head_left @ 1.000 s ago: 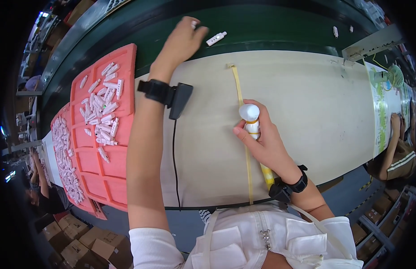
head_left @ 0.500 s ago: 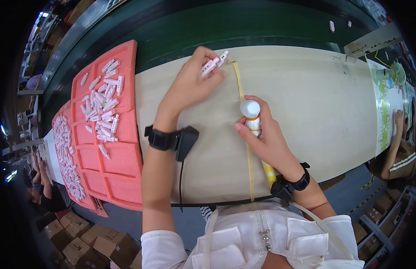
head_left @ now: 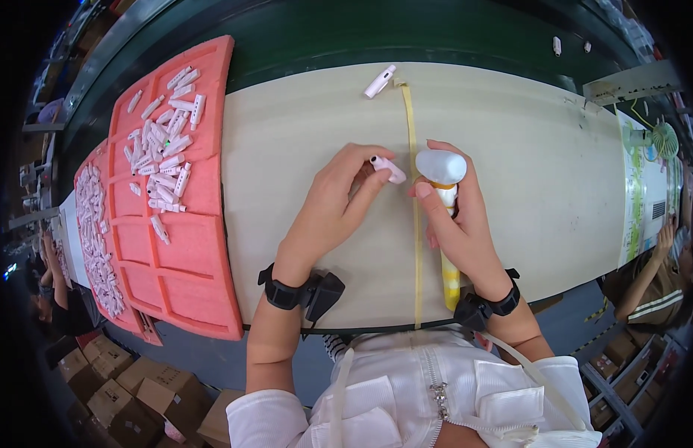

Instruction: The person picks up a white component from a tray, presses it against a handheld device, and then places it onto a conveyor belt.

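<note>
My left hand point(head_left: 335, 198) pinches a small pale pink plastic piece point(head_left: 389, 170) by its side, with its dark-holed end turned toward the palm. In my right hand point(head_left: 466, 216) is a mallet-like tool point(head_left: 440, 167) with a rounded white head, an orange band below it and a yellow handle running down toward me. Its head is just right of the pink piece, apart from it. A second pink piece point(head_left: 380, 81) lies alone at the table's far edge, beside the end of a yellow tape strip point(head_left: 413, 134).
At the left, a red-pink compartment tray point(head_left: 186, 254) carries many loose pink pieces point(head_left: 163, 142), with another full tray point(head_left: 92, 231) beyond it. A green belt point(head_left: 324, 45) runs behind the table point(head_left: 540, 187). Co-workers sit at both sides; a small green fan point(head_left: 664, 138) stands at the right.
My left hand has drawn back toward me with one pink piece; another now lies at the far edge where the hand was. The white tool head has tilted toward the right. The view has shifted slightly.
</note>
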Demonstrator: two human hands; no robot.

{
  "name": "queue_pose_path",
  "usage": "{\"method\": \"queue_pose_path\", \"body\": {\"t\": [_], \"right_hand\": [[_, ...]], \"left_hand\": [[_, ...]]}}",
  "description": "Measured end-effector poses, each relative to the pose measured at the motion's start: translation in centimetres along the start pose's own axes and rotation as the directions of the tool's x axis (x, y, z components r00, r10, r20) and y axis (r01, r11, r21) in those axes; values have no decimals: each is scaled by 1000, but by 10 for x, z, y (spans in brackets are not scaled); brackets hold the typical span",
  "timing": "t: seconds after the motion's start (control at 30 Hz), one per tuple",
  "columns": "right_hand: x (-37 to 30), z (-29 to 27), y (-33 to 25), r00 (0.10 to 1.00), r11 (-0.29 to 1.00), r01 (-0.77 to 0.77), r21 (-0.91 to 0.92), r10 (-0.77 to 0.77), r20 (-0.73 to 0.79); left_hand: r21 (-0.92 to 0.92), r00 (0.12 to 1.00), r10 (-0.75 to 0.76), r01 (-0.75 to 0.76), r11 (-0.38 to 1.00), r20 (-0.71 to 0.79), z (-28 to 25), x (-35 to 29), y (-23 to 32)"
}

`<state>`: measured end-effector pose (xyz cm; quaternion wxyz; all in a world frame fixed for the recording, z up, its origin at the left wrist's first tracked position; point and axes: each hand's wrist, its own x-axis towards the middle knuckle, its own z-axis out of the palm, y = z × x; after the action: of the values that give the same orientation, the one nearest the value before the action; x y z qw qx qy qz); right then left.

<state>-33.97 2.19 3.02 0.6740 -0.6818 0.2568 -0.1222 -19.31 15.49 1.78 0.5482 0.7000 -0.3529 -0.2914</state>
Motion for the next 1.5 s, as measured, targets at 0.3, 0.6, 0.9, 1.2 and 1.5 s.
{"method": "queue_pose_path", "body": {"t": [0.3,0.6,0.9,1.2,1.5], "right_hand": [[-3,5,4,993,984,44,-170,-25,112],[-2,11,2,992,960,103,-260,-80,99],[1,17,7,995,942,93,-322,-76,66],[8,-6,-12,988,996,-82,-27,77,-137],[6,-3,-6,989,994,84,-67,-91,-114]], "left_hand": [[422,926,366,-296,857,-95,19,-2,-30],[389,923,310,-205,898,-230,19,-5,-36],[379,921,328,-232,896,-210,19,-3,-35],[-185,982,40,-74,980,-183,27,-11,-9],[-575,989,-142,91,813,-45,33,-13,-9]]}}
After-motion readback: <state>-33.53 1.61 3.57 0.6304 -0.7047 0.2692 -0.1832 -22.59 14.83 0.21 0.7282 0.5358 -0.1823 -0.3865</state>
